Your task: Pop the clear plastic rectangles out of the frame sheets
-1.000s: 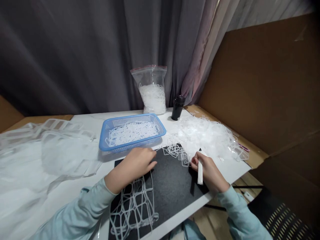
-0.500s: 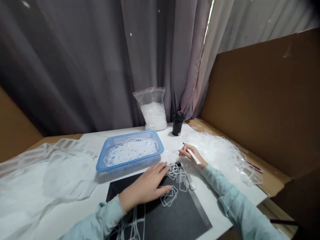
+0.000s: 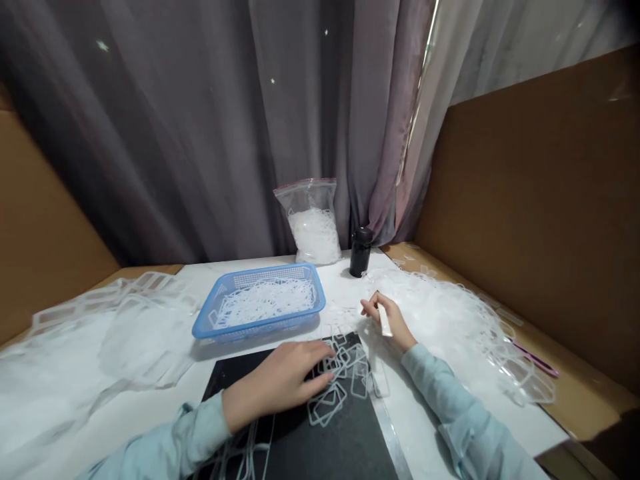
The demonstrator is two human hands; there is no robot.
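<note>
My left hand (image 3: 283, 373) reaches over the black mat (image 3: 340, 447) with its fingers apart, its fingertips at a loose heap of thin, pale rectangular frames (image 3: 345, 363). Whether it touches them I cannot tell. My right hand (image 3: 393, 320) is closed around a slim white pen-like tool (image 3: 385, 320), whose tip is hard to make out. It is just beyond the mat's right corner, beside a big pile of clear plastic offcuts (image 3: 440, 327). More thin strips (image 3: 245, 450) lie on the mat under my left forearm.
A blue basket (image 3: 260, 327) filled with small white frames sits behind my left hand. Behind it stand a zip bag (image 3: 317, 233) of similar pieces and a black bottle (image 3: 361, 252). Plastic sheets (image 3: 135, 340) spread at left. A purple tool (image 3: 535, 360) lies right, near cardboard walls (image 3: 540, 200).
My left hand has drawn back slightly to the left, and the frames sit more heaped near its fingertips. The tool in my right hand has tipped more upright. The view has shifted slightly.
</note>
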